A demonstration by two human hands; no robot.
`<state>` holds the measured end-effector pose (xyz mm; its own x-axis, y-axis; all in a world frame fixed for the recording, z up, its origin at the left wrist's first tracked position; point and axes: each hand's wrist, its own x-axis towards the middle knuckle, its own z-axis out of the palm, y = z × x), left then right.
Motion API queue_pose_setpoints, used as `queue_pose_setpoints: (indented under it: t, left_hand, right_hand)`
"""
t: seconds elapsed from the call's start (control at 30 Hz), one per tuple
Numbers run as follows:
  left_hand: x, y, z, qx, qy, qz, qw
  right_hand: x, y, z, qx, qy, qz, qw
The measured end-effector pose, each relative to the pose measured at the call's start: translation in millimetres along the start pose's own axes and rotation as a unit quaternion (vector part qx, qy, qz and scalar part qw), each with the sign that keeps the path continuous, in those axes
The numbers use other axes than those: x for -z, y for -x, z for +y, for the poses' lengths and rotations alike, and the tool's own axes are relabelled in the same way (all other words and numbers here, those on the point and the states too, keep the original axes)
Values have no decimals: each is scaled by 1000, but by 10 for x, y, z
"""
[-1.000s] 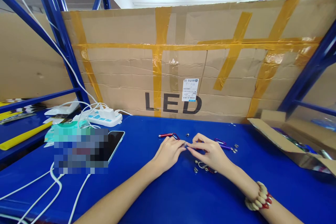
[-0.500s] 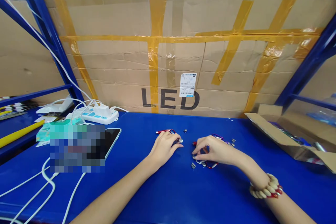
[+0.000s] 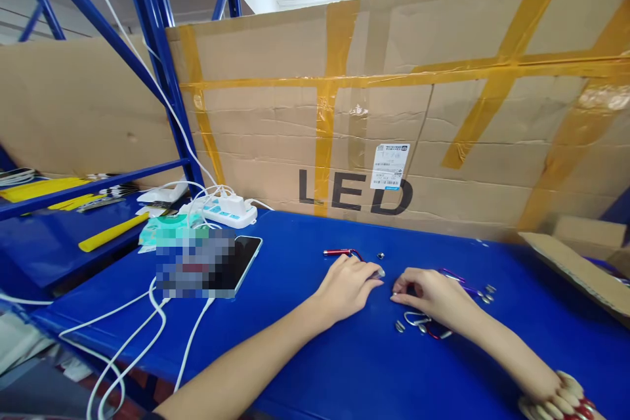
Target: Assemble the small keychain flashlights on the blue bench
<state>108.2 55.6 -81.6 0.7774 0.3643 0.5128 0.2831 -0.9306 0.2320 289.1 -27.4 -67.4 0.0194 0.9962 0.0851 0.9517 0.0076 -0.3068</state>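
Observation:
My left hand (image 3: 347, 285) pinches a small silver cylindrical piece (image 3: 378, 273) between thumb and fingers. Close to its right, my right hand (image 3: 433, 293) is closed in a pinch, with only a tiny shiny bit showing at the fingertips. Behind the left hand lies a slim red metal tube (image 3: 336, 252) with a red clip. A lone small metal piece (image 3: 380, 255) sits near it. Below the right hand are a silver carabiner (image 3: 416, 320), a red carabiner (image 3: 437, 334) and a ribbed silver piece (image 3: 399, 326). Beyond its wrist lie a purple carabiner (image 3: 451, 275) and small silver pieces (image 3: 489, 289).
A phone (image 3: 247, 259) lies on the blue table (image 3: 315, 374) at the left, with white cables and a power strip (image 3: 236, 211). A large taped cardboard sheet (image 3: 275, 138) stands behind. An open cardboard box (image 3: 581, 269) is at the right. Blue rack posts (image 3: 165, 92) rise at the left.
The view has swung left, so everything appears farther right. My right hand has lifted off the silver carabiner and moved closer to my left hand, its fingertips now pinched together.

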Motion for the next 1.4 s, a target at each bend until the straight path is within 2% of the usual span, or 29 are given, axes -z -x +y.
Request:
queue_pose_setpoints:
  t: [0.3,0.4,0.5,0.57,0.67,0.83,1.03,1.2,1.3,1.4]
  left_hand:
    - [-34,18,-18,-1,6,20,1000]
    - [-46,23,-21,-13,6,30,999]
    - [-36,22,-11,-27,-4,31,999]
    - [-27,17,-4,-33,-10,29,999]
    - [-27,8,2,-38,-16,28,999]
    - [-20,6,14,-28,-15,16,999]
    - [16,30,33,5,-21,-26,999]
    - [-29,28,12,14,-20,0,1000]
    - [-44,20,-22,31,-19,14,999]
    - [-24,9,-80,76,-23,38,996]
  right_hand:
    - [-22,0,-49,34,5,3,999]
    - [23,23,-64,51,-15,100,994]
    - [43,42,-96,86,-88,222,967]
    - [32,45,-123,134,-124,256,949]
    - [-1,45,-146,182,-121,258,941]
    - [-48,57,-116,190,-98,235,948]
    - [-123,63,-108,236,-46,243,940]
    - [-98,43,-78,202,-18,274,940]
    - [-49,14,-18,141,26,324,935]
    - [-15,-10,51,76,82,357,927]
